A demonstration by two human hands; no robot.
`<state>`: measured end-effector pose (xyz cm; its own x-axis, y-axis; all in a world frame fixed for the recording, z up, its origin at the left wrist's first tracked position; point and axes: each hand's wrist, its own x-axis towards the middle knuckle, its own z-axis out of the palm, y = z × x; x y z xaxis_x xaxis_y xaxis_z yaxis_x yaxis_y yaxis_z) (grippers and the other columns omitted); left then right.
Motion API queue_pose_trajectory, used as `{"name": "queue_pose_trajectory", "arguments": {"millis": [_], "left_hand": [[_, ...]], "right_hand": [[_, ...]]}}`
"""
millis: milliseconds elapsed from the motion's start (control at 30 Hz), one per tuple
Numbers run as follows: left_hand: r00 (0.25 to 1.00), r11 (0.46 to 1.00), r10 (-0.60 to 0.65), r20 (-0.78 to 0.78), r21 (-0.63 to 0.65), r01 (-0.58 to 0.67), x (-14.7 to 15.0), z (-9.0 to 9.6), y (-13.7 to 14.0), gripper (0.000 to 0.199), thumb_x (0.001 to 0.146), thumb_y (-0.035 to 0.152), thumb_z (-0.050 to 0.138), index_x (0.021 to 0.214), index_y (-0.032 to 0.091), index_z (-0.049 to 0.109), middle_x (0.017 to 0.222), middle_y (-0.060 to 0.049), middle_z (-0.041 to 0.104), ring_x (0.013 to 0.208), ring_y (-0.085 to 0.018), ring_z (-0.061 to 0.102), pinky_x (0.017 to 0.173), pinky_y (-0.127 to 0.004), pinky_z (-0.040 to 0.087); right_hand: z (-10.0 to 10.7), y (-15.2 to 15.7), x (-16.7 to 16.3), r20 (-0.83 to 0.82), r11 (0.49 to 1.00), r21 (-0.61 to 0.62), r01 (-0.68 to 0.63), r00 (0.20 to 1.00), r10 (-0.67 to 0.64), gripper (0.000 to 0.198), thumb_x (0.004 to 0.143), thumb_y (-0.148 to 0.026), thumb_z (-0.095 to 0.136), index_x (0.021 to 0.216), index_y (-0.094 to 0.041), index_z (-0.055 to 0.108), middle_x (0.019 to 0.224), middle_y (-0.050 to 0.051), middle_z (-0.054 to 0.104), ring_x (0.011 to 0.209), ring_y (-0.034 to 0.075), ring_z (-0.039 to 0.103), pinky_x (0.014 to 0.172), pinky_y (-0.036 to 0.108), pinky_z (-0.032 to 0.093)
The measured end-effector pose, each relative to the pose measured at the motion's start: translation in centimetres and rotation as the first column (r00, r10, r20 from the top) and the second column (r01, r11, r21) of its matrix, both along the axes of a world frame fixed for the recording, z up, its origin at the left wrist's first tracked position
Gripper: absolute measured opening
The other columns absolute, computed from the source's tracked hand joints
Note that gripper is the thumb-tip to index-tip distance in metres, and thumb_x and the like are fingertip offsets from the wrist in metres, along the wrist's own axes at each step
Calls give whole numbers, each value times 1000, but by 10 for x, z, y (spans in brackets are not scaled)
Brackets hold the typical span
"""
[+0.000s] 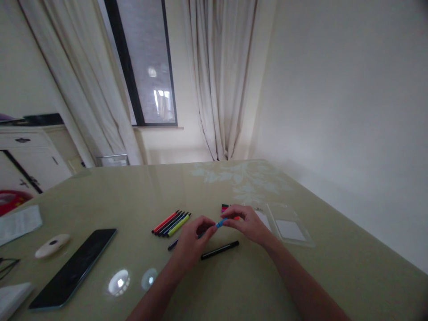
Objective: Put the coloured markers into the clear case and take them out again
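A blue marker (220,223) is held between my two hands above the table. My left hand (195,238) is closed around its barrel, most of which the fingers hide. At the other end, the thumb and fingers of my right hand (246,221) pinch the blue cap end. A black marker (220,250) lies just below my hands, and a dark marker (173,244) is partly covered by my left hand. Farther left, several markers (170,224) in orange, dark and yellow-green lie side by side. Small coloured pieces (224,207) that look like caps show behind my right hand.
An open clear plastic case (294,229) lies on the table right of my hands. To the left are a dark tablet (75,267), a white oval object (52,246), paper (20,223) and a cable (8,266). A wall borders the table's right edge.
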<state>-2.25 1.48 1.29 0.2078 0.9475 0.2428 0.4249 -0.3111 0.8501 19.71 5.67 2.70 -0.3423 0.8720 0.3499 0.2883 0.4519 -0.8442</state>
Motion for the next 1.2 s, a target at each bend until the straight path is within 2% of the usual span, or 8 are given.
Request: {"name": "queue_pose_trajectory", "arguments": {"millis": [167,233,500,600,667,733,900,1200], "left_hand": [[953,993,-52,-297,82,79,19,-16,-11,15,95,29,57,100,23,70,103,-7,72,97,-24,64,87,-35,48],[928,991,-79,-365,70,112,23,-20,-16,15,96,28,57,102,23,69,107,-8,69,102,-25,62,90,-37,47],[913,976,-180,-367,49,212,22,-18,-18,12,92,32,64,100,26,69,108,-6,69,100,-25,64,87,-34,48],[937,994,13,-350,102,24,1,-11,-3,18,97,31,54,94,22,70,99,-7,70,92,-23,65,82,-34,49],[908,972,216,-359,167,-165,-20,-7,8,19,95,27,54,90,21,71,96,-8,71,92,-24,65,84,-36,49],[863,949,310,-398,181,-258,-39,-4,17,18,94,25,55,87,21,71,96,-8,72,94,-26,65,87,-38,48],[821,971,221,-526,38,-237,-55,-3,20,12,90,22,60,86,22,72,94,-6,74,93,-25,68,83,-35,47],[812,990,138,-568,76,-115,-30,1,7,13,91,34,64,88,22,69,94,-6,69,93,-24,64,79,-32,42]], "right_hand": [[-10,15,25,171,940,170,296,931,-324,22,93,-37,64,97,-20,78,92,8,77,82,22,69,78,36,54],[-18,18,26,292,924,224,311,883,-368,15,92,-28,65,95,-19,77,92,8,75,82,22,68,79,35,53],[-26,11,1,537,962,235,137,807,-246,7,88,-17,71,91,-21,76,100,7,68,100,23,62,92,35,46],[-23,9,1,539,963,228,147,804,-251,5,86,-15,73,87,-20,74,99,7,68,98,23,62,89,34,46],[-22,9,1,543,965,217,145,804,-243,6,86,-14,74,87,-20,74,100,7,68,99,23,62,89,34,46],[-22,10,1,554,967,207,151,796,-242,6,86,-14,73,87,-20,75,101,7,68,99,24,62,90,35,47],[-22,10,-2,587,968,205,148,772,-242,7,88,-16,73,87,-20,79,101,8,69,99,25,63,89,36,47],[-23,9,-2,600,971,214,107,770,-217,10,89,-15,73,89,-22,80,101,8,70,100,24,64,89,35,48]]}}
